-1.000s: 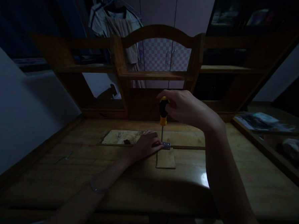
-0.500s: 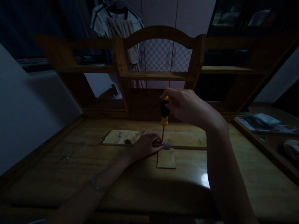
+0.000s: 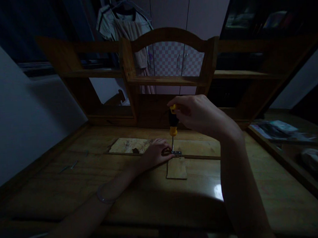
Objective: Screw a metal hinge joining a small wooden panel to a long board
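My right hand [image 3: 192, 112] grips the top of a yellow and black screwdriver [image 3: 173, 122], which stands nearly upright. The screwdriver's tip meets a small metal hinge-like piece [image 3: 178, 153]. Beside the tip, my left hand [image 3: 158, 151] pinches the left end of that metal piece between thumb and fingers. A long thin wooden board [image 3: 200, 147] lies beneath, with a worn, stained left part. A small square wooden piece [image 3: 177, 169] lies against its near side, just below the metal piece. Whether a screw sits under the tip is too small to tell.
Thin metal items [image 3: 74, 165], perhaps screws, lie on the wooden desk [image 3: 120, 192] at the left. A wooden shelf unit [image 3: 170, 81] rises along the back. Papers and a white packet [image 3: 283, 126] lie at the right, beyond a raised wooden edge.
The screwdriver and my right hand have shifted slightly left and down, and the screwdriver is more upright. The metal piece has tilted a little. My left hand stays in place.
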`<state>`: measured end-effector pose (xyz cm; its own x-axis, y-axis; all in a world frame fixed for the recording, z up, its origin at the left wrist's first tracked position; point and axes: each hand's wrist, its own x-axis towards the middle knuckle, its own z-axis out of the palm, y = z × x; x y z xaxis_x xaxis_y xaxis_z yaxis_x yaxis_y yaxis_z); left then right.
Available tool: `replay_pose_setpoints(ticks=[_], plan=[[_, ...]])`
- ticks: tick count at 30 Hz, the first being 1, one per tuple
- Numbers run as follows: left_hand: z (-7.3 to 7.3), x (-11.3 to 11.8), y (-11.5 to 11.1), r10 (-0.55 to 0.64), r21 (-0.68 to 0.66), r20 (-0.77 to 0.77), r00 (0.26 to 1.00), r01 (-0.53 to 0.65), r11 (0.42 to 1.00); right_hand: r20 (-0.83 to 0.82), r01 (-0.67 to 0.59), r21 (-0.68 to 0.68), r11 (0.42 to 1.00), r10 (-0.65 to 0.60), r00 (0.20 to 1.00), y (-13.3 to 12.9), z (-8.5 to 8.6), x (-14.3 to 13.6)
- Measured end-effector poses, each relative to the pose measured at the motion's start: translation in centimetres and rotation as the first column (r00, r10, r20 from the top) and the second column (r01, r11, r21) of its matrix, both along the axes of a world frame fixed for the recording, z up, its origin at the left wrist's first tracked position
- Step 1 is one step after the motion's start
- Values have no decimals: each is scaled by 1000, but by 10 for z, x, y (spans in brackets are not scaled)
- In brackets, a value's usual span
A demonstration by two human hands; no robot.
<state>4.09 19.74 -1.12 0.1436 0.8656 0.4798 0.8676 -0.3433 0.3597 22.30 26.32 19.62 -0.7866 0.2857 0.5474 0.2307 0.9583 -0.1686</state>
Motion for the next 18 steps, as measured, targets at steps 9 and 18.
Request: replay_pose_setpoints(ticks=[9,18], plan=[[-2,-2,1,-11,12,22,1000,11,1000,-24,86,25,996,-85,996,5,-3,-5],[1,-1,0,-15,1,38,999,15,1000,-41,71,27,997,-69,997,6,-2,-4]])
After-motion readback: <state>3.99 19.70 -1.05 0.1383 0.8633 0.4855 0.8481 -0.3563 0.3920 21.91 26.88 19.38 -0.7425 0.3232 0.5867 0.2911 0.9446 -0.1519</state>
